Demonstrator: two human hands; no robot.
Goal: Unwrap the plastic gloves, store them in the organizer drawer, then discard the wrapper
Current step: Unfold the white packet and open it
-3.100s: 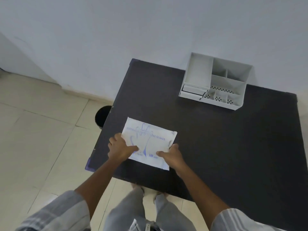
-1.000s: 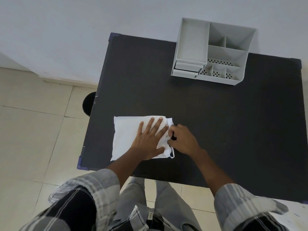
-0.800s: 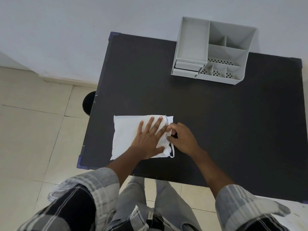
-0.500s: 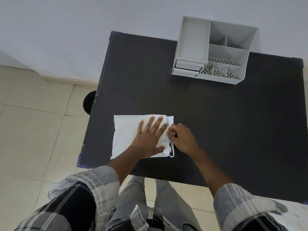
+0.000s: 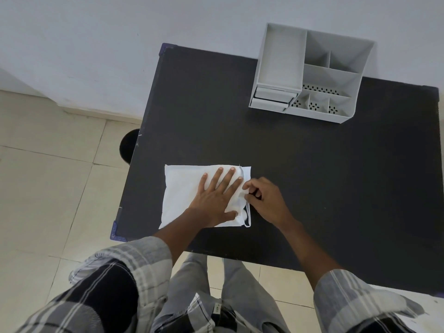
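Observation:
A white packet of plastic gloves lies blank side up near the front left of the black table. My left hand lies flat on the packet with its fingers spread, pressing it down. My right hand pinches the wrapper's loose flap at the packet's right edge. A grey desk organizer stands at the back of the table, its two small drawers stacked at its front left and both closed.
A dark round bin stands on the tiled floor, half hidden under the table's left edge. A white wall runs behind the table. My legs stand at the table's front edge.
Since three seconds ago the packet has been turned printed side down. In the last second my right fingers have shifted slightly along the flap at the right edge; my left hand stays flat.

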